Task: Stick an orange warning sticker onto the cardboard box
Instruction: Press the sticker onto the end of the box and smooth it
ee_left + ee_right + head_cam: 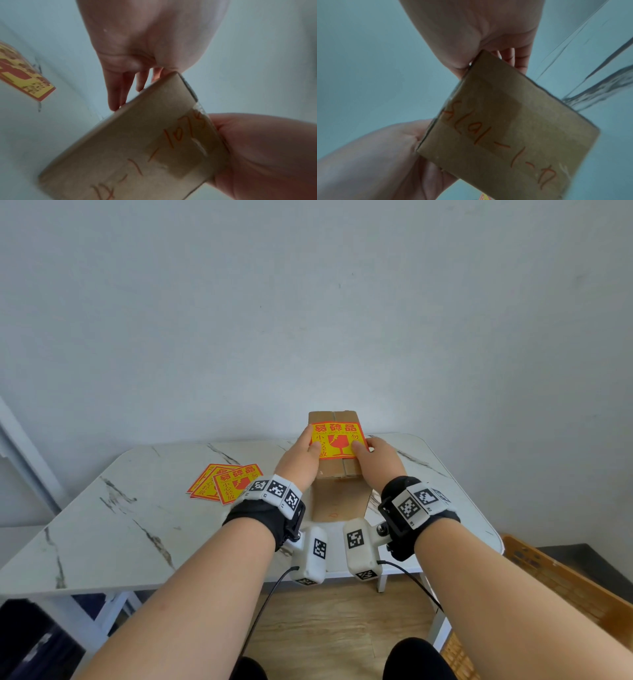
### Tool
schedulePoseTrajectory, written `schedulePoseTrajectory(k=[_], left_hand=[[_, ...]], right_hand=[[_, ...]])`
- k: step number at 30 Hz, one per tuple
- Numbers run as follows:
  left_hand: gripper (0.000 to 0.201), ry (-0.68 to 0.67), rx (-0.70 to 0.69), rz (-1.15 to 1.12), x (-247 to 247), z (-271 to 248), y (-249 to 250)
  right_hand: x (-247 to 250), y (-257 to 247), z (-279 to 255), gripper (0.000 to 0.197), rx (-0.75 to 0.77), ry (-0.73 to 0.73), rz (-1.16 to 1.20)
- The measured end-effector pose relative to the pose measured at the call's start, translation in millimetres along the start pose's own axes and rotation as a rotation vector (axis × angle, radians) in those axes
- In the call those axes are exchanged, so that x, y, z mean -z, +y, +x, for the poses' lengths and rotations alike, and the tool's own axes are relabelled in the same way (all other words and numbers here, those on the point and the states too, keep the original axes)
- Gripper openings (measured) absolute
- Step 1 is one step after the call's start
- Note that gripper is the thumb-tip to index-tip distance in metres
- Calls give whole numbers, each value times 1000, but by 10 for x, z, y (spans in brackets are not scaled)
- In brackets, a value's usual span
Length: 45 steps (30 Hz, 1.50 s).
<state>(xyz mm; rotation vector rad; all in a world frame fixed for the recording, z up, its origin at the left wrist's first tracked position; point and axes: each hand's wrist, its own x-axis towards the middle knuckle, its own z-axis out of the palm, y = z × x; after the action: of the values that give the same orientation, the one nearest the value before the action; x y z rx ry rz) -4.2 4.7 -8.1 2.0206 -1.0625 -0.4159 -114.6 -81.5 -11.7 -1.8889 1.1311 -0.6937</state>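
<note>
both hands on the cardboard box (339, 474) on the desk (113, 529): left hand (301, 460) and right hand (380, 462) grip its sides, thumbs pressing the orange warning sticker (337, 440) on top.

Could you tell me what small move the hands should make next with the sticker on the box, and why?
Probably slide both thumbs outward to smooth it flat. The sticker already lies on top of the cardboard box, with the left hand and right hand flanking the box, thumbs on the sticker.
</note>
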Motion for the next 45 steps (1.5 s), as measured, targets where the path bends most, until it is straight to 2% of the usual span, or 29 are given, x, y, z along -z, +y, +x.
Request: schedulePoseTrajectory(k=[5,7,10,13,15,17,19,21,24,29,33,39,43,45], left_hand=[[63,205,-146,-27,72,-133,54],[70,255,-148,-115,73,-171,25],[70,312,-100,-173,63,-190,-23],[82,304,-88,-187,79,-124,-26],[97,263,-64,-232,115,-31,-5],[102,202,-47,-242,168,56,20],[89,139,-93,-145,208,106,32],[77,159,-175,41,218,105,24],[72,238,-292,181,174,96,-47],[74,203,-360,243,223,98,-28],[72,294,-396,508,240,95,28],[66,249,-437,511,195,158,75],[45,250,-424,427,240,195,85],[42,226,-404,420,288,220,67]], right_hand=[[-14,-16,-60,39,92,60,126],[-40,17,-64,39,101,72,162],[-49,50,-86,37,61,72,221],[-47,56,-125,31,-9,31,348],[-56,84,-146,35,-10,19,363],[-50,126,-159,45,13,6,321],[-58,156,-156,51,30,5,261],[-82,161,-141,52,42,29,209],[-105,163,-109,40,40,35,211],[-32,170,-102,32,61,71,212],[-56,140,-74,57,49,67,160],[-78,144,-94,59,71,22,103],[-44,181,-82,65,82,21,90],[-34,167,-80,73,84,7,96]])
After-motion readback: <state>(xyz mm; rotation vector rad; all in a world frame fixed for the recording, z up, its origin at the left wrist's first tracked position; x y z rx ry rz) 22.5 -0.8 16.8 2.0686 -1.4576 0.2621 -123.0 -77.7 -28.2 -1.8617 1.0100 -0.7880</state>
